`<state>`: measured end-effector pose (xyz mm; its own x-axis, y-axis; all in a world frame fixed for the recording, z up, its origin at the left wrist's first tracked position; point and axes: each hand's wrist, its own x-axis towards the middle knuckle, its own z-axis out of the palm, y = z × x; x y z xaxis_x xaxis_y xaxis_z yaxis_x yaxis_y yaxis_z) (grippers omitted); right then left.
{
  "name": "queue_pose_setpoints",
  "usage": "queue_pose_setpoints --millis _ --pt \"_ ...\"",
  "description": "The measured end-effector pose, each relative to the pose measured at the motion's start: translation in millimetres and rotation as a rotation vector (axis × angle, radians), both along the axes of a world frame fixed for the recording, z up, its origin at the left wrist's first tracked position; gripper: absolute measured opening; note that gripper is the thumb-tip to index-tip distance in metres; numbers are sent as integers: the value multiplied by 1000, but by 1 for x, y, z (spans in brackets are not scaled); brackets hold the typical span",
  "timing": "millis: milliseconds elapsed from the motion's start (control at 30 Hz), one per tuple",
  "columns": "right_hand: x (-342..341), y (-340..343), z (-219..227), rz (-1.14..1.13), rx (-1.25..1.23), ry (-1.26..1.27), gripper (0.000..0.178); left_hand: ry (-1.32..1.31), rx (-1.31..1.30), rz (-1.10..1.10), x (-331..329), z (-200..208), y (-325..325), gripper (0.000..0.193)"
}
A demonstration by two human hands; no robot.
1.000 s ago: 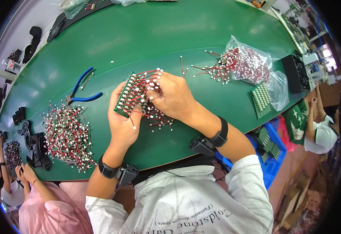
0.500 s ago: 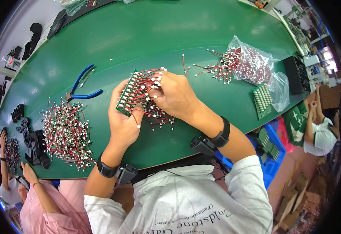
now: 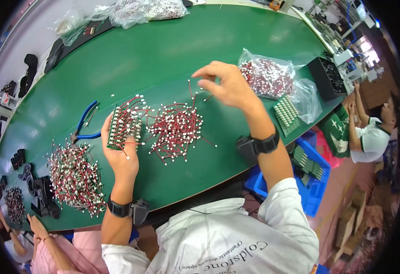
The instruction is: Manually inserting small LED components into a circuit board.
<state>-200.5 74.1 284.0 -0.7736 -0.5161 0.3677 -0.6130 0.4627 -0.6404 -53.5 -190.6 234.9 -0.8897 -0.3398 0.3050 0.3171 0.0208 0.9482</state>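
Note:
My left hand [image 3: 121, 160] grips a green circuit board panel [image 3: 113, 132] by its left and lower edges. Rows of white sockets on it carry red wires with white plugs, which stick out to the right. Close to the panel, on the green table, lies a loose pile of red connector cables [image 3: 176, 130]. My right hand [image 3: 229, 86] is raised beyond that pile with thumb and forefinger apart, and nothing shows between them. A couple of stray cables [image 3: 192, 91] lie just left of its fingertips.
Blue-handled pliers [image 3: 85, 123] and a heap of small wired boards [image 3: 75, 176] lie at left. Rightward are a clear bag of cables [image 3: 271, 80], another panel [image 3: 286, 114], a black box [image 3: 326, 80] and a blue crate [image 3: 307, 196]. A co-worker's hand [image 3: 36, 226] rests at the table edge.
My right hand has left the panel and moved right and away, opening. My left hand has carried the panel left, uncovering the cable pile. The whole view has shifted too.

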Motion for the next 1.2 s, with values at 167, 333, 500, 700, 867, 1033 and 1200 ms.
queue_pose_setpoints --millis 167,333,500,700,867,1033,1200 --pt "-9 35 -23 -44 361 118 31 41 -132 2 -1 -4 6 55" --pt "-4 22 -46 -4 264 86 17 6 -58 -12 -3 -4 9 56" --pt "3 3 -57 -33 271 251 7 26 -72 3 -5 -8 4 58" --pt "22 -28 -27 102 -186 -116 7 3 25 7 -3 -1 4 57" --pt "42 -64 -4 226 -304 -430 10 -34 139 16 -6 -4 4 55" --pt "55 -76 -15 246 -462 -493 11 -60 244 -7 -8 -5 4 57" --pt "58 -72 -22 249 -425 -580 10 -81 259 -42 -5 -4 8 59"
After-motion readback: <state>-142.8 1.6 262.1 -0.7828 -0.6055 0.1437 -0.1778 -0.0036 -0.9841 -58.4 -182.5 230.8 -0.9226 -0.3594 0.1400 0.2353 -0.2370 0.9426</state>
